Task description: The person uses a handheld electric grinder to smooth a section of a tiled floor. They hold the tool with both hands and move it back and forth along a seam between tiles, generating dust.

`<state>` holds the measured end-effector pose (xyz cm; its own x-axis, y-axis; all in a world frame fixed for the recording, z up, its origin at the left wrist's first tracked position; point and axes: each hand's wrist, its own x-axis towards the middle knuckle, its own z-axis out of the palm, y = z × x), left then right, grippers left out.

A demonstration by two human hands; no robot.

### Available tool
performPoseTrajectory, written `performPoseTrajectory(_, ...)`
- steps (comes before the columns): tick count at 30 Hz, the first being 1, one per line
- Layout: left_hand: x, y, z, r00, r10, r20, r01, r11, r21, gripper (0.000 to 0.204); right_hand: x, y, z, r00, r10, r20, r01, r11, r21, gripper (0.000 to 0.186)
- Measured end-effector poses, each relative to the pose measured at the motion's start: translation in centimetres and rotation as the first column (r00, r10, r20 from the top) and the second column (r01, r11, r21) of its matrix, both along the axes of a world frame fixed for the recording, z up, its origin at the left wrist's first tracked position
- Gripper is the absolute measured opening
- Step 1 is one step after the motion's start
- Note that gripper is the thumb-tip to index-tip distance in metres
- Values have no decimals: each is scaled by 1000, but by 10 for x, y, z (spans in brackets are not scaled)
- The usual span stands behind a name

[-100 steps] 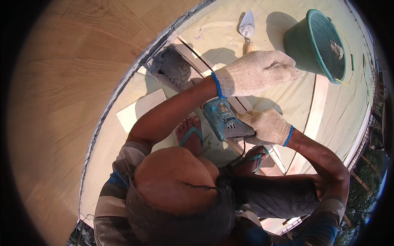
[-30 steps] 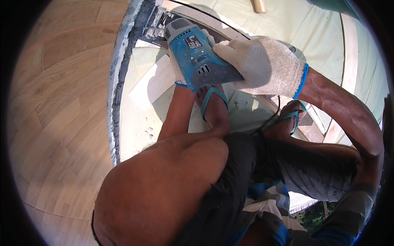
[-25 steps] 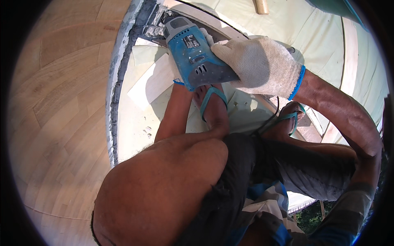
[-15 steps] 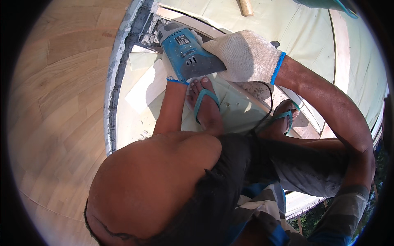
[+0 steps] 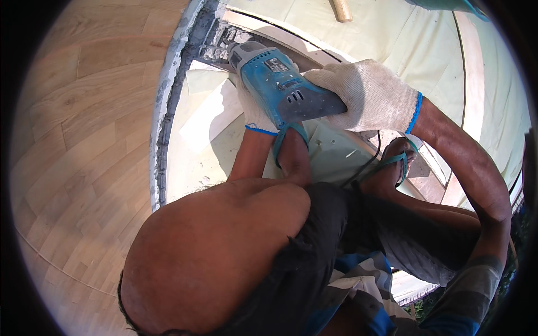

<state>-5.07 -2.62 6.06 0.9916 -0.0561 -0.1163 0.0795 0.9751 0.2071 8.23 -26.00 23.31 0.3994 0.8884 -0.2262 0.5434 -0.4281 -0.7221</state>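
Note:
A blue and grey corded power drill lies across both my hands, its front end pointing up and left at the broken grey masonry edge. My right hand, in a white knitted glove with a blue cuff, is wrapped around the rear handle. Beneath the drill body, my gloved left hand supports it from the left; most of its fingers are hidden by the tool. Whether the tip touches the masonry I cannot tell. A black cord trails down from the handle between my feet.
Wood-plank flooring lies to the left, bounded by the rough edge. Pale green sheeting covers the ground ahead, with wooden strips on it. A wooden handle lies at the top. My feet in teal flip-flops are close below the drill.
The drill and both hands have shifted right and slightly toward me. The view has also moved a little. My grip on the drill stays the same.

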Motion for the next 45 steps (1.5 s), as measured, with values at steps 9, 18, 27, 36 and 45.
performPoseTrajectory(9,14,-3,15,942,205,-265,-181,977,113,62,44,3,-26,995,96,7,-96,973,209,54)
performPoseTrajectory(18,43,6,31,959,275,-61,-22,289,957,62,91,41,3,974,226,23,-227,962,150,57)
performPoseTrajectory(27,53,40,11,977,212,-40,94,-248,964,49,93,103,37,966,242,92,-240,970,-34,53)
performPoseTrajectory(36,38,62,20,984,174,-27,80,-307,948,50,69,121,22,982,179,66,-173,980,-96,48)
performPoseTrajectory(45,7,14,31,927,78,-367,-96,995,-30,104,-4,34,1,999,-10,-39,8,999,-50,69)
